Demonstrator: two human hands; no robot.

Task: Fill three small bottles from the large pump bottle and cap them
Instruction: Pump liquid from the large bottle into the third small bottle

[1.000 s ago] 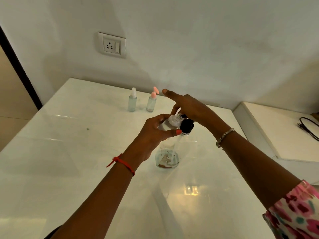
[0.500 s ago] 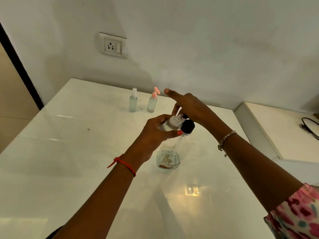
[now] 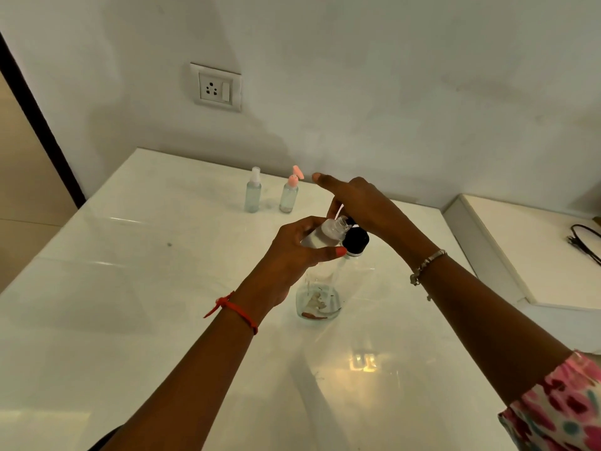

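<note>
**Above the pump bottle, the pose holds: the third fill goes on**

Head view. Over the middle of the tabletop (image 3: pixel 130 288) the left hand (image 3: pixel 292 252) grips the small bottle (image 3: pixel 325 234), fingers and thumb wrapped round its body. The bottle is tilted so that its open mouth meets the nozzle beside the black collar (image 3: pixel 356 239) of the large pump bottle (image 3: pixel 320 297), which stands on the tabletop. The right hand (image 3: pixel 361 203) lies over the pump top, forefinger stretched out and the rest bent down. Whether those fingers grip or merely press, I cannot tell.

Against the last second almost nothing has moved: both hands keep their pose, the small bottle its tilt. I judge that pumping is under way and this bottle is not yet full.

The white-topped bottle (image 3: pixel 253 193) and the pink-topped bottle (image 3: pixel 289 195) stand capped near the wall, well apart from the hands. This one therefore looks like the last of the three, with only its capping left.
</note>
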